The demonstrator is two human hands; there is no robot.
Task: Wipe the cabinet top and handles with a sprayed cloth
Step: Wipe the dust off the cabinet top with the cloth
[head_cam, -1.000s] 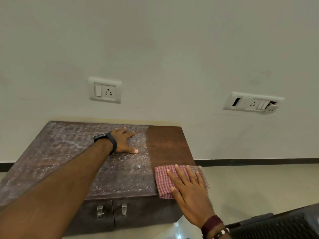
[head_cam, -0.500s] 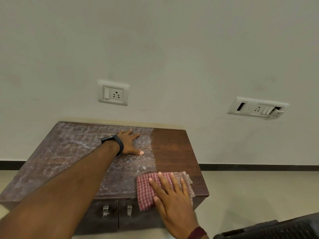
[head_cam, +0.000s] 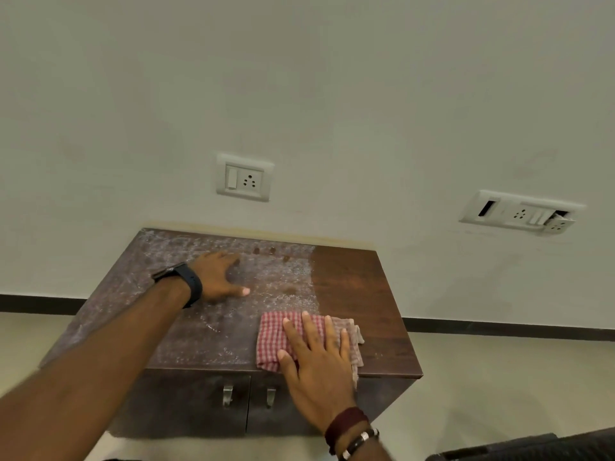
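head view: right hand (head_cam: 316, 364) flat, fingers spread, pressing cloth (head_cam: 276, 337); left hand (head_cam: 216, 277) apparently splayed.

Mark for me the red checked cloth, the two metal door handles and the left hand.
red checked cloth (head_cam: 271, 337), head view, bare left part of the fabric.
left metal door handle (head_cam: 227, 395), head view, its middle.
right metal door handle (head_cam: 270, 396), head view, its middle.
left hand (head_cam: 216, 277), head view, back of the hand.

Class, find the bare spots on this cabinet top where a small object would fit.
The clean brown strip between the dusty area and the right edge, behind the red checked cloth, is free. So is the dusty left part beyond the left hand. The front right is crowded: the right hand presses the cloth there.
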